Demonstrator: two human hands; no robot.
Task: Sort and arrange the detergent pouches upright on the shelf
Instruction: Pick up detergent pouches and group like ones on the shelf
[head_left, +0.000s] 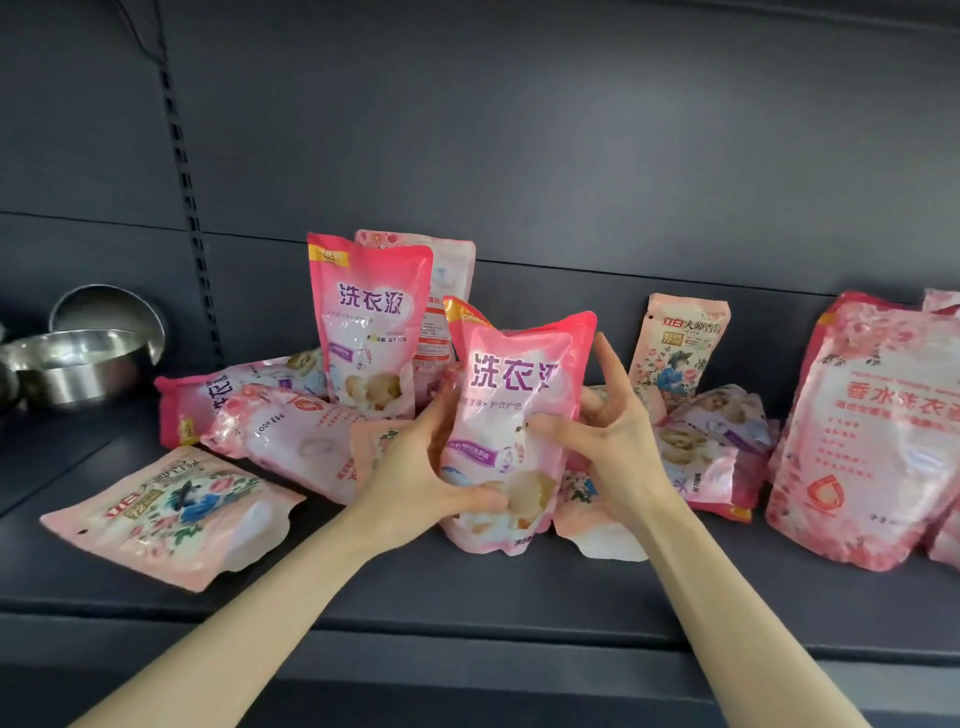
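Hands meet on one pink pouch (511, 415) at the middle of the shelf (467, 597): your left hand (415, 483) grips its lower left side, thumb laid across the front, and your right hand (613, 436) holds the right edge, thumb pressed on the front, fingers (615, 364) spread up behind it. You've got the pouch upright, front facing you, its base low over the shelf; whether it touches the board, I can't tell. Just behind it to the left a matching pouch (369, 322) stands upright, and a paler pouch (449, 270) stands behind that one. Left of your arms it's a heap: a toppled pouch (208, 395) on its side, a rose-print pouch (280, 436) lying across in front of it, and a floral pouch (171, 514) flat near the front edge. On your right, an upright floral pouch (680, 348) stands by the back panel, a bear-print pouch (711, 441) slumps below it, and a large rose pouch (872, 431) stands at the far right. Steel bowls (78, 364) sit at the far left.
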